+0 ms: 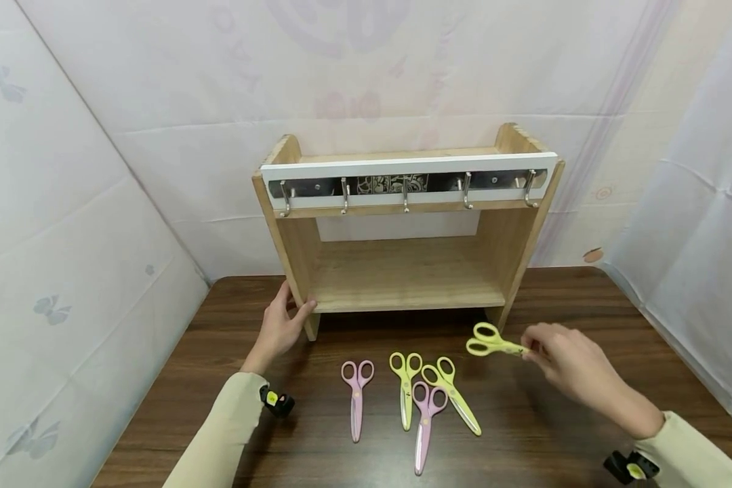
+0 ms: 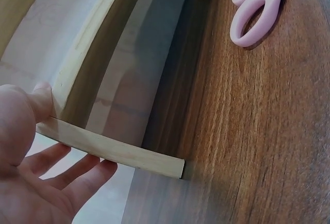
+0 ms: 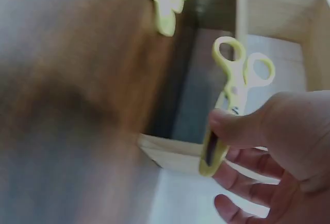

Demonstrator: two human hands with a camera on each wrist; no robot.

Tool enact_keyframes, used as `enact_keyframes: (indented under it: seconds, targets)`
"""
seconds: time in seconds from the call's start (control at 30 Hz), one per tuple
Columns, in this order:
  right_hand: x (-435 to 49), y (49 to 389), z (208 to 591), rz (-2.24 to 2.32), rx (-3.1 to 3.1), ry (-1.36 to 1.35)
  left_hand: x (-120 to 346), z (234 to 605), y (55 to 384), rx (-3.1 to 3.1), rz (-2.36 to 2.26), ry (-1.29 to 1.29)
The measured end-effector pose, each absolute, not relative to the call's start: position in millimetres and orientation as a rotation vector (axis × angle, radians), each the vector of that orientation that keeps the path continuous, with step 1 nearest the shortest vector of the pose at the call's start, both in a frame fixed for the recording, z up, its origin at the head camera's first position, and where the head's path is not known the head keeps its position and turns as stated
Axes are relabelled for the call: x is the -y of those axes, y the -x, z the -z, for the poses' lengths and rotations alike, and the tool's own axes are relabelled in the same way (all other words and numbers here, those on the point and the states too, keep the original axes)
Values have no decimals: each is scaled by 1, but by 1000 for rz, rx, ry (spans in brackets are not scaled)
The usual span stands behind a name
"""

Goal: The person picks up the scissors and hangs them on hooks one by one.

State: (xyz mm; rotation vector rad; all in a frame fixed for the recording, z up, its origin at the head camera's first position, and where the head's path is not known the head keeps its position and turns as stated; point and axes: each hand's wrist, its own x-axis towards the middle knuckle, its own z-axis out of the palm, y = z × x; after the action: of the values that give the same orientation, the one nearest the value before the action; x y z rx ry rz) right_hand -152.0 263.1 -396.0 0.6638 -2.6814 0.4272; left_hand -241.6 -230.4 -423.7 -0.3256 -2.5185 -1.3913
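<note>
My right hand (image 1: 570,359) pinches a pair of yellow scissors (image 1: 489,341) by the blade end, just off the rack's right front corner. In the right wrist view the thumb lies across the blades of the yellow scissors (image 3: 237,80), handle loops pointing away from the palm. My left hand (image 1: 280,325) grips the lower left side panel of the wooden rack (image 1: 409,305). The left wrist view has the thumb on one face of the panel (image 2: 113,149) and the fingers on the other. Several metal hooks (image 1: 405,193) line the rack's white front rail, nothing hanging on them.
On the dark wood table (image 1: 317,434) lie pink scissors (image 1: 356,400), yellow scissors (image 1: 406,386), another yellow pair (image 1: 457,400) and a second pink pair (image 1: 423,434), which overlaps its neighbour. Patterned white sheeting (image 1: 189,135) covers the walls behind and beside the table.
</note>
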Motion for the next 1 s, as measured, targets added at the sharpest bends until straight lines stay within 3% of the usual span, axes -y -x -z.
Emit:
enact_keyframes:
  seconds: [0.57, 1.0]
  targets:
    - [-266, 190, 321, -698, 2121, -524, 230, 422, 243, 2522, 1338, 342]
    - [-251, 201, 308, -985, 2119, -344, 233, 426, 241, 2532, 1357, 323]
